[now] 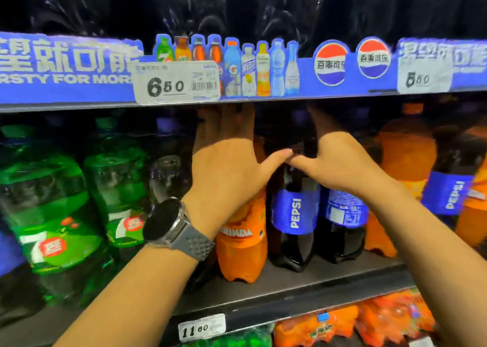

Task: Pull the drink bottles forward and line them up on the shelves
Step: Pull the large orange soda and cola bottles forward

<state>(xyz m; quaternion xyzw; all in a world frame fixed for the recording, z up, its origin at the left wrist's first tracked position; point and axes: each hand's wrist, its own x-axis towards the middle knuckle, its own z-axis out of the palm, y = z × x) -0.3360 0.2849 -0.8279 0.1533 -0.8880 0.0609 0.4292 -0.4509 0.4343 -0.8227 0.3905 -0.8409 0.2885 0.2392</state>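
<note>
The front lip of the dark grey metal shelf [303,303] carries a white price tag [201,329]. A bare strip of shelf lies between that lip and the bottle bases, and it is wider toward the right. Overhead, the blue printed upper shelf strip [66,67] hangs low and leaves little room above the caps.

The left forearm rises from the lower left and wears a black round wristwatch [168,222] on a grey strap. The left hand [226,167] lies back-up over the top of the orange plastic Mirinda bottle [242,243]. Its fingers are straight and together, their tips lost in shadow under the strip, and its thumb is splayed to the right.

The right hand [340,162] comes in over two dark Pepsi bottles with blue labels [293,214], its thumb tip touching the left thumb. One finger points up and the rest are hidden, so its grip cannot be told.

The Mirinda bottle stands nearest the lip, with the two Pepsi bottles just behind. Green plastic 7UP bottles [52,214] crowd the left. More orange and cola bottles [405,159] stand to the right.
</note>
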